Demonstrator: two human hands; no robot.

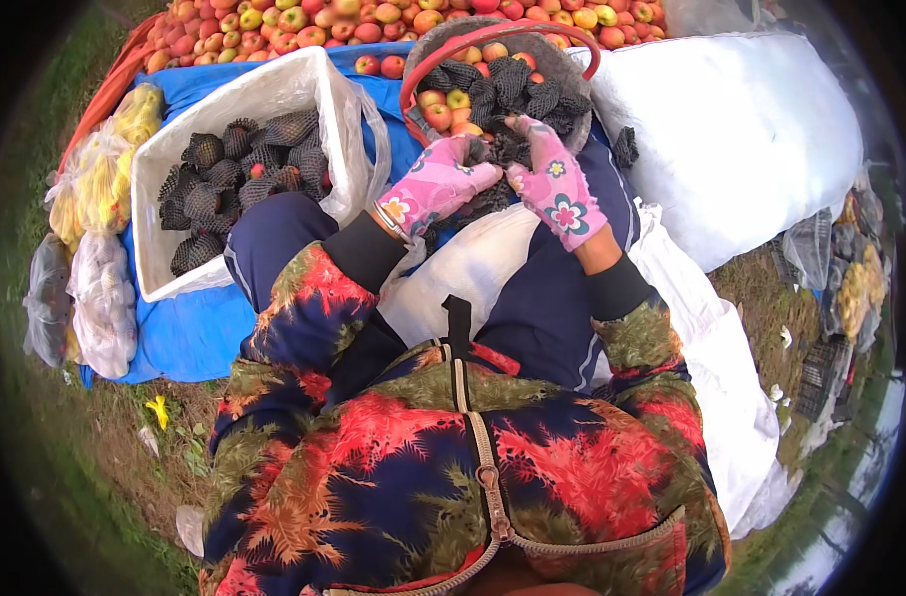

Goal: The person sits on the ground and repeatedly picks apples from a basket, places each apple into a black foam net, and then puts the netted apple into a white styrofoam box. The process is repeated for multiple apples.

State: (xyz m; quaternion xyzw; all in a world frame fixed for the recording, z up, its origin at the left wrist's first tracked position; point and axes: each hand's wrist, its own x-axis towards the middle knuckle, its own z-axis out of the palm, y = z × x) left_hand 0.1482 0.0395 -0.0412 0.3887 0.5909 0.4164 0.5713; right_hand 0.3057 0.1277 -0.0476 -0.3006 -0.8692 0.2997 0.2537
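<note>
Both my hands wear pink flowered gloves and meet at the near rim of a round basket (406, 97) with a red handle. My left hand (441, 189) and my right hand (560, 187) have their fingers closed on a black foam net sleeve (510, 149) between them. Whether an apple is inside that sleeve I cannot tell. Loose red-yellow apples (438, 116) lie in the basket beside more black foam nets (513, 81). To the left, a white lined crate (336, 119) holds several apples wrapped in black nets (212, 206).
A big pile of apples (284, 38) spreads along the far side. The crate stands on a blue tarp (180, 333). Yellow and white filled bags (100, 288) lie at the far left. A bulging white sack (731, 139) sits to the right, with black crates (823, 377) beyond it.
</note>
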